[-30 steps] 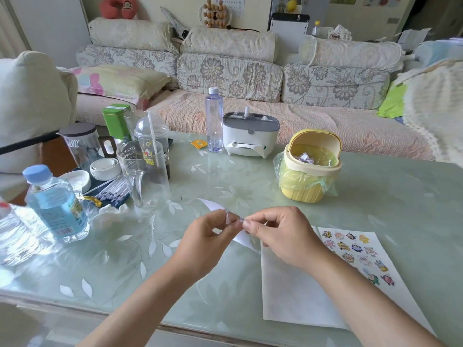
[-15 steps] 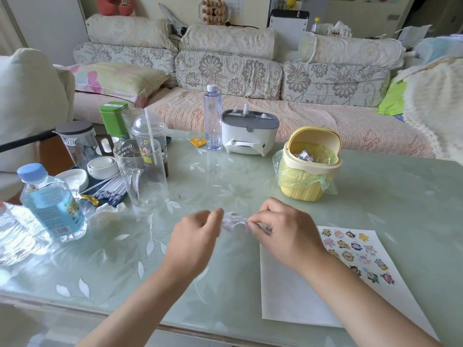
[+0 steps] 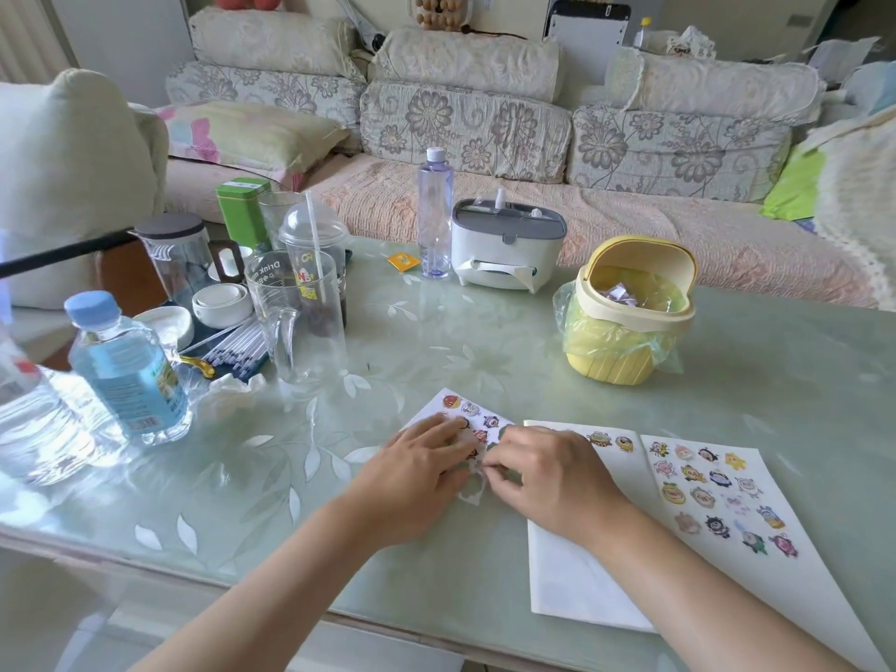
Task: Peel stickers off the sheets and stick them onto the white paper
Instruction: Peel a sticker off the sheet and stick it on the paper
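Note:
A sticker sheet (image 3: 468,410) with cartoon stickers lies on the glass table, partly under both hands. My left hand (image 3: 417,472) presses on it with fairly straight fingers. My right hand (image 3: 545,477) has curled fingers, and its fingertips pinch the sheet's near edge; whether a single sticker is between them is hidden. To the right lies the white paper (image 3: 572,579), with two stickers (image 3: 612,441) at its top. Further right is a white sheet (image 3: 717,492) covered with several cartoon stickers.
A yellow mini bin (image 3: 628,312) with a bag liner stands behind the papers. At the left are water bottles (image 3: 128,371), a glass mug (image 3: 296,322), cups, pens and a green tin. A white and grey box (image 3: 506,247) and a tall bottle (image 3: 435,213) stand at the back.
Both hands held the sticker sheet up in the air before. Now it lies flat on the table, picture side up, with my left hand pressing it and my right hand pinching its edge.

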`<state>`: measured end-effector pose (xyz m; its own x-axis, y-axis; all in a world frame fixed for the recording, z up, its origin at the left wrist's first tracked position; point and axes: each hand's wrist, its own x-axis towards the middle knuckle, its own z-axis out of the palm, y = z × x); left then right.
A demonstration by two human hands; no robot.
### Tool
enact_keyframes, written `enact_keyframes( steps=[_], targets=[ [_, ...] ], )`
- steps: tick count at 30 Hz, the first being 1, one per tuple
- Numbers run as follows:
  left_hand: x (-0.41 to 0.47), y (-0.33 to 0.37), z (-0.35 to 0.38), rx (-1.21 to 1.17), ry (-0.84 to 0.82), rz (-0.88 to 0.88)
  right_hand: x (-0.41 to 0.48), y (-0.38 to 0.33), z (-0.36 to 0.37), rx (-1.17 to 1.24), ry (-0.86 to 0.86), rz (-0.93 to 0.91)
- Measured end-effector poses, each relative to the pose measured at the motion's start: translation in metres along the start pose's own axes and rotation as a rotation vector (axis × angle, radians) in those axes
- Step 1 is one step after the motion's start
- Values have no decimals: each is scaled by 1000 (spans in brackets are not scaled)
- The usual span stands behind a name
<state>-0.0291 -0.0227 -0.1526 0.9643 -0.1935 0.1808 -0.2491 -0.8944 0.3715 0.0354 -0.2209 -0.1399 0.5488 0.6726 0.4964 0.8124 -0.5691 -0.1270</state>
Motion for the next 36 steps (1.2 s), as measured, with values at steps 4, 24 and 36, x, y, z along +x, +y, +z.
enact_keyframes(
  steps=[4,24,36],
  targets=[
    [1,4,-1,65,-52,-48,7,0,1,-85,-22,-130],
    [-3,5,-8,172,-44,-133,6,4,8,-221,1,-180],
    [0,16,-20,96,81,-155,19,-21,-26,776,-190,697]
  ],
)
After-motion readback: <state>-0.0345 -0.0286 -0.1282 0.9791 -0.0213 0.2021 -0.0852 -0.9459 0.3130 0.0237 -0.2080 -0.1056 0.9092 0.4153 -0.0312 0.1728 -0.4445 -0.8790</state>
